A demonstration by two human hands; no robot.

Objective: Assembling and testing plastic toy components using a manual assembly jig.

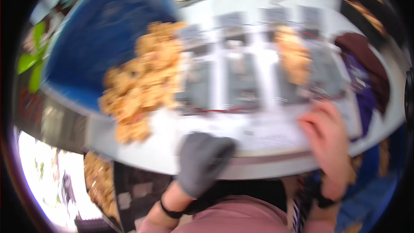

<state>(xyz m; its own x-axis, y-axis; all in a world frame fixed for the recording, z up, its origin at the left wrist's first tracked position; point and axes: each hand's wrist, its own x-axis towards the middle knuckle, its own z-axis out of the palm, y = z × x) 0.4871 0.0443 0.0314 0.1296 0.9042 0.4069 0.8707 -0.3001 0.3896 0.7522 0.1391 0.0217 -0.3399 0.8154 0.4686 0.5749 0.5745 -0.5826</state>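
Observation:
My left hand (205,162), in a grey glove, hovers by the table's near edge with its fingers curled closed; anything inside them is hidden. My bare right hand (325,133) is at the near end of the right-hand grey units, its bent fingers too smeared to read. Several dark grey flat units (241,80), each with a lighter block at its far end, stand in a row. Across the third from the left lies a long strip of tan, lumpy pieces (293,56). A heap of similar tan pieces (144,82) is piled left of the row.
A large blue bin (64,69) lies tipped behind the heap. White sheets (276,140) lie in front of the units on the white table (166,157). Dark red and purple cloth (366,73) sits at the right edge. More tan pieces (99,181) are below the table at left.

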